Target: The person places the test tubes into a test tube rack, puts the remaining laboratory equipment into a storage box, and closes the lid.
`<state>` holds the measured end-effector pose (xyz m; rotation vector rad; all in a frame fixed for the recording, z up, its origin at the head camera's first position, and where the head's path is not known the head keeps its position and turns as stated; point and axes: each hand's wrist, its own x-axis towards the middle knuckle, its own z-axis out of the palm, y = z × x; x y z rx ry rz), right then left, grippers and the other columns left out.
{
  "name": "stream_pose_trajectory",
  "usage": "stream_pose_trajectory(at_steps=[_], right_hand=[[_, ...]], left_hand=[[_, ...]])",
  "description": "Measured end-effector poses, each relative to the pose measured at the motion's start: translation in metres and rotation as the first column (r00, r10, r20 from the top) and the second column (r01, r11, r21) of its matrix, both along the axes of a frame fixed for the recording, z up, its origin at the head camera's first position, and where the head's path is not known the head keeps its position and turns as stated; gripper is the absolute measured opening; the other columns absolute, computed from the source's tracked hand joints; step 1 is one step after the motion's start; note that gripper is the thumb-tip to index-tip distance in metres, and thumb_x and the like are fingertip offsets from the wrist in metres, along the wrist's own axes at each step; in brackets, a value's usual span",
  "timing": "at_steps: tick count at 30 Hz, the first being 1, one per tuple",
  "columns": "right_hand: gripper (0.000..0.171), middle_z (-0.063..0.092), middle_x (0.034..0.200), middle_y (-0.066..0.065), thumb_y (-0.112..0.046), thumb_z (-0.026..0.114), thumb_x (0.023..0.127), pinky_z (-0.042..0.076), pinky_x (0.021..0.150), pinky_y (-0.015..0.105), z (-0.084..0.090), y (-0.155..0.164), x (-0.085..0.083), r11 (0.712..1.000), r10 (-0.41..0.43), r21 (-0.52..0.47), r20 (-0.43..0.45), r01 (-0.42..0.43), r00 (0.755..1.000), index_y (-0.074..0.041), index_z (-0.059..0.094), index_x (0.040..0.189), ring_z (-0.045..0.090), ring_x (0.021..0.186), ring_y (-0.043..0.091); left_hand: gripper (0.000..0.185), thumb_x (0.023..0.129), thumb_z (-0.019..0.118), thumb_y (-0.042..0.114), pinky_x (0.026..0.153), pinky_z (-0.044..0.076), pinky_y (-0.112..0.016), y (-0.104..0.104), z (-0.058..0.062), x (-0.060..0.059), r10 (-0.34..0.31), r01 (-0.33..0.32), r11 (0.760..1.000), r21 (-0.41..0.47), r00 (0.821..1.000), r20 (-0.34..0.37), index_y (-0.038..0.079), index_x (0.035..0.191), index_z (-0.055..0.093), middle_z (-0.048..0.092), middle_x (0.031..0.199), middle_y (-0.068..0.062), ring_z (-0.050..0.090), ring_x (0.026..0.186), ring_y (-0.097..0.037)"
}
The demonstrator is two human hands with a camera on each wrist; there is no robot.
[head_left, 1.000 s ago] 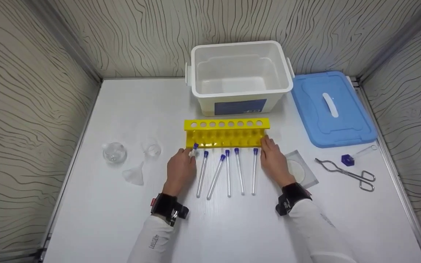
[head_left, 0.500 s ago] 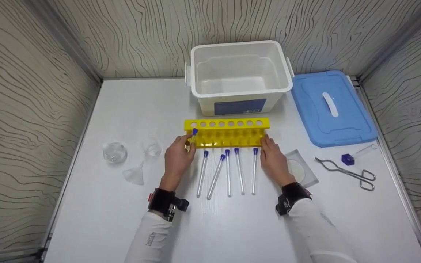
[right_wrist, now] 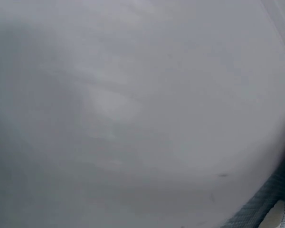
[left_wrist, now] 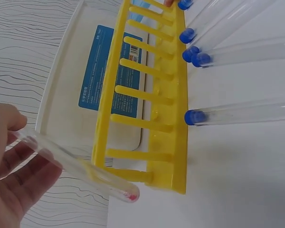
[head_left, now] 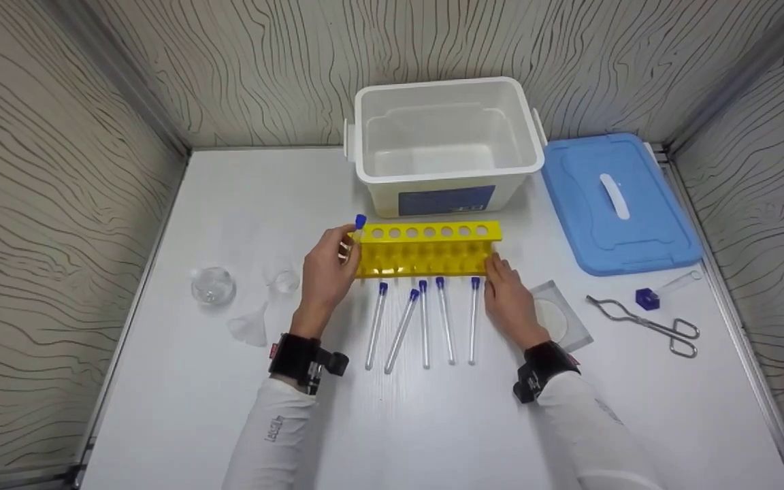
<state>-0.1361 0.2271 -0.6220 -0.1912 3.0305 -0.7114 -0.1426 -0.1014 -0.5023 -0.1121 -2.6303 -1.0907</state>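
Raised tube (head_left: 358, 235) beside empty rack (head_left: 426, 248)

A white table (head_left: 181, 224) stands enclosed by wavy-lined beige walls (head_left: 52, 204).

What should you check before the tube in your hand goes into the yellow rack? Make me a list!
1. Tube held firmly: the left hand grips the test tube with fingers curled round it. Ok.
2. Cap on: the blue cap sits on the tube's top end. Ok.
3. Rack held steady: the right hand touches the right end of the yellow rack. Ok.
4. Free hole: the holes in the rack's top bar show nothing in them. Ok.
5. Tube lined up over a hole: it is tilted beside the rack's left end. Not ok.
6. Five other tubes lie flat on the table, apart from the rack. Ok.
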Motion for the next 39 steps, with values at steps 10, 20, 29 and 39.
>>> stream_pose_trajectory(at_steps=[10,20,29,39], right_hand=[[0.053,0.028,0.162,0.020,-0.020,0.041,0.105,0.025,0.122,0.053,0.000,-0.001,0.001,1.000,0.002,0.008,0.028,-0.003,1.000,-0.001,0.032,0.153,0.031,0.148,0.040],[0.053,0.027,0.163,0.016,-0.022,0.041,0.105,0.024,0.123,0.052,0.000,0.000,0.000,1.000,-0.011,-0.011,0.049,0.011,0.999,-0.004,0.031,0.154,0.030,0.149,0.038],[0.053,0.028,0.163,0.016,-0.023,0.041,0.105,0.024,0.124,0.050,0.000,-0.001,0.001,1.000,-0.019,-0.009,0.050,0.020,0.999,-0.004,0.031,0.154,0.031,0.149,0.037],[0.054,0.025,0.164,0.014,-0.024,0.040,0.105,0.023,0.124,0.050,0.000,-0.002,0.000,0.999,-0.030,-0.011,0.072,0.031,0.997,-0.006,0.030,0.155,0.029,0.151,0.036]], left_hand=[[0.033,0.098,0.062,0.020,0.082,0.060,-0.029,0.000,0.018,-0.019,0.007,-0.004,0.996,0.085,1.000,-0.028,0.007,0.128,0.060,0.068,0.106,-0.010,0.068,0.090,-0.020],[0.031,0.098,0.062,0.018,0.086,0.060,-0.031,0.005,0.031,-0.035,0.007,0.007,0.987,0.161,0.996,-0.085,0.004,0.125,0.060,0.068,0.105,-0.012,0.070,0.094,-0.022],[0.030,0.098,0.062,0.018,0.093,0.058,-0.031,0.011,0.033,-0.044,0.039,-0.021,0.965,0.260,0.997,-0.066,0.005,0.125,0.059,0.067,0.109,-0.012,0.069,0.102,-0.021],[0.027,0.099,0.060,0.018,0.095,0.057,-0.033,0.014,0.019,-0.046,0.028,-0.022,0.969,0.245,0.999,-0.019,0.007,0.123,0.060,0.067,0.110,-0.010,0.068,0.103,-0.021]])
